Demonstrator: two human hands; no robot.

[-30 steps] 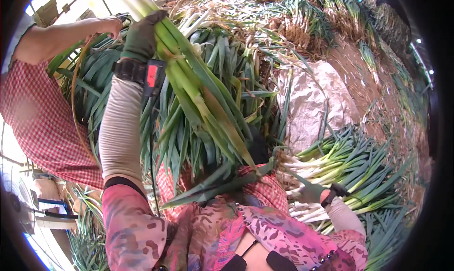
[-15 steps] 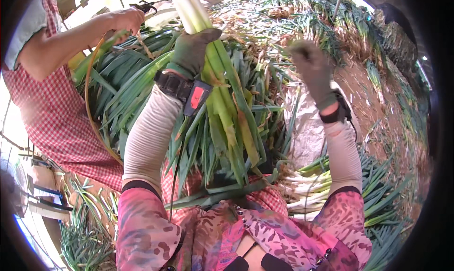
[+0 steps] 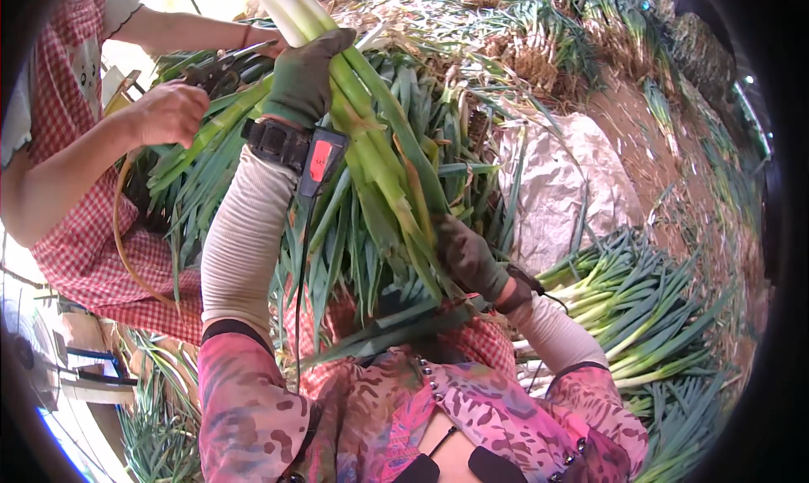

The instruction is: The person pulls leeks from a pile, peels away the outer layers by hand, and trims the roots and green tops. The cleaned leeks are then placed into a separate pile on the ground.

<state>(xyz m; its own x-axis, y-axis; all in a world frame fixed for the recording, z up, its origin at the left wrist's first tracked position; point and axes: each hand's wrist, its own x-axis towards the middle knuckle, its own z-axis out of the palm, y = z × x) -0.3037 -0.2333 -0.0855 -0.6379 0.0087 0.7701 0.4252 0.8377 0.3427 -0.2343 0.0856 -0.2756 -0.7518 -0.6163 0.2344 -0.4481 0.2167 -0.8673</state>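
My left hand (image 3: 303,78), in a dark green work glove, is closed around a few leeks (image 3: 362,137). Their white ends point up and away to the left, and the green leaves hang toward my lap. Beside the right edge of those hanging leaves is my gloved right hand (image 3: 472,257), its fingers curled and slightly blurred. What lies between these fingers is hidden. A thick heap of leek leaves (image 3: 227,179) spreads beneath and behind the held leeks. Some loose green leaves (image 3: 404,331) lie across my lap.
A co-worker in a red checked apron (image 3: 93,238) stands at the left, one hand (image 3: 173,112) beside a dark tool (image 3: 211,74). A curved hose (image 3: 122,222) hangs there. At right are a whitish sack (image 3: 565,188) and a leek pile (image 3: 640,306); more leeks (image 3: 539,36) lie farther back.
My right hand has come down and left from above the sack to the hanging leaves. My left hand and the leeks have shifted slightly left. The co-worker's second hand has come into view.
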